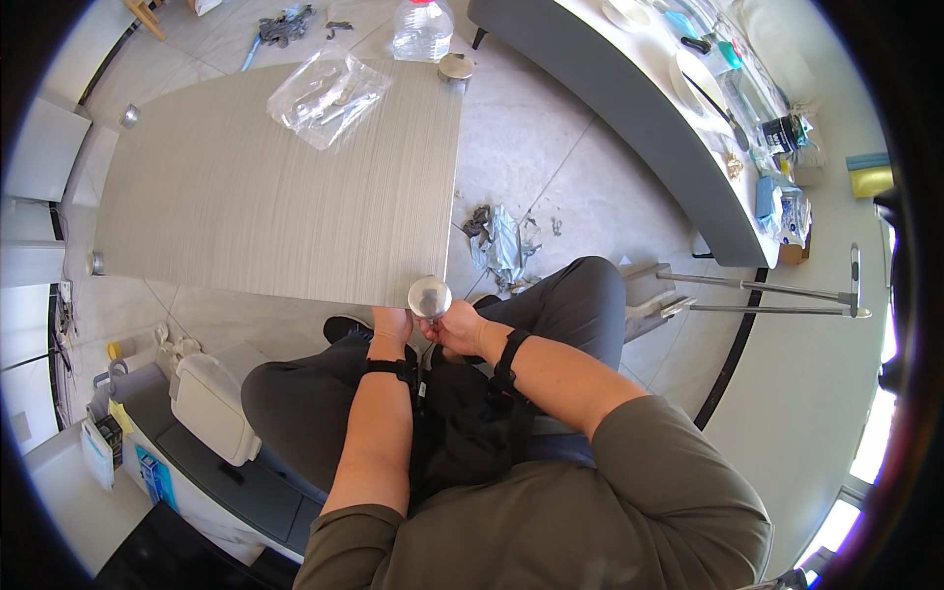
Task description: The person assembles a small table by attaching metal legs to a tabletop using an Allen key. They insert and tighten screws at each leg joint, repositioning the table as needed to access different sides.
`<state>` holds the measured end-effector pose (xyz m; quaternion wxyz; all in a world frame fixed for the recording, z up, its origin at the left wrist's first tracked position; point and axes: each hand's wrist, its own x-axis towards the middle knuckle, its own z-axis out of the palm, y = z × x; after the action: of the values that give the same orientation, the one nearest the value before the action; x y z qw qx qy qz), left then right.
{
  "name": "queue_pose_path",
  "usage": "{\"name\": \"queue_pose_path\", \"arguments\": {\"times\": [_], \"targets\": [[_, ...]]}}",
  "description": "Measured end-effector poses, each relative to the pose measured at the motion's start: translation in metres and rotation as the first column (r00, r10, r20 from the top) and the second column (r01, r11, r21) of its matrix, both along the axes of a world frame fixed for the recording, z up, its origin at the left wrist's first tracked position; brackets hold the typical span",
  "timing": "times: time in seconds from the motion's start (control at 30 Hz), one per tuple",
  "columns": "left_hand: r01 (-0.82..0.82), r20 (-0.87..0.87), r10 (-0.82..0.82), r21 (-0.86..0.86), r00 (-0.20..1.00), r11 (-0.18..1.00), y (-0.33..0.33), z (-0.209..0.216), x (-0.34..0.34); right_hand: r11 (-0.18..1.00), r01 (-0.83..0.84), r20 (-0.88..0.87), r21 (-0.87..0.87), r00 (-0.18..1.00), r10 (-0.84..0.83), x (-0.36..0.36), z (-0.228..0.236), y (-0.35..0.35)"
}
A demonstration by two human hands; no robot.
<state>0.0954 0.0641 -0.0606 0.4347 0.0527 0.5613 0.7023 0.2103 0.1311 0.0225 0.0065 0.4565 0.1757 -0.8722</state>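
A grey wood-grain panel (275, 187) like a tabletop or furniture base lies flat in front of me, with round metal feet at its corners. At its near right corner is a shiny round metal foot (430, 298). My right hand (458, 328) is closed just beside and below this foot, fingers curled in; what they pinch is too small to make out. My left hand (392, 323) reaches under the panel's near edge, left of the foot, and its fingers are hidden. Another metal foot (455, 67) sits at the far right corner. On the panel's far part lies a clear plastic bag (329, 98).
Crumpled silvery wrapping (503, 246) and dark scraps lie on the tiled floor right of the panel. A clear jug (423, 31) stands beyond it. A curved white counter (629, 59) holds dishes at the right. A grey sofa (265, 482) with a white bag (211, 408) is at my left.
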Motion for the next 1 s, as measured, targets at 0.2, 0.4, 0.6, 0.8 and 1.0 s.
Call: {"name": "queue_pose_path", "arguments": {"times": [0.2,0.4,0.6,0.8,1.0], "targets": [[0.116,-0.111,-0.129,-0.121,0.985,0.986,0.002,0.025,-0.003,0.944,-0.226,0.237,0.241,0.957,0.168,-0.009,0.023,0.001],[0.14,-0.268,-0.192,-0.2,0.944,0.97,0.005,0.046,-0.008,0.694,-0.524,0.477,0.493,0.83,0.288,-0.022,0.039,-0.008],[-0.144,0.327,0.142,-0.017,0.934,0.989,0.015,0.063,-0.002,0.337,-0.75,0.671,0.57,0.661,0.336,-0.023,0.049,-0.001],[-0.139,0.317,0.135,-0.01,0.939,0.99,0.014,0.057,-0.003,-0.188,-0.801,0.809,0.569,0.504,0.301,-0.013,0.063,0.017],[-0.153,0.258,0.138,0.038,0.956,0.988,0.016,0.043,-0.004,-0.615,-0.516,0.719,0.596,0.684,0.124,-0.002,0.036,0.017]]}}
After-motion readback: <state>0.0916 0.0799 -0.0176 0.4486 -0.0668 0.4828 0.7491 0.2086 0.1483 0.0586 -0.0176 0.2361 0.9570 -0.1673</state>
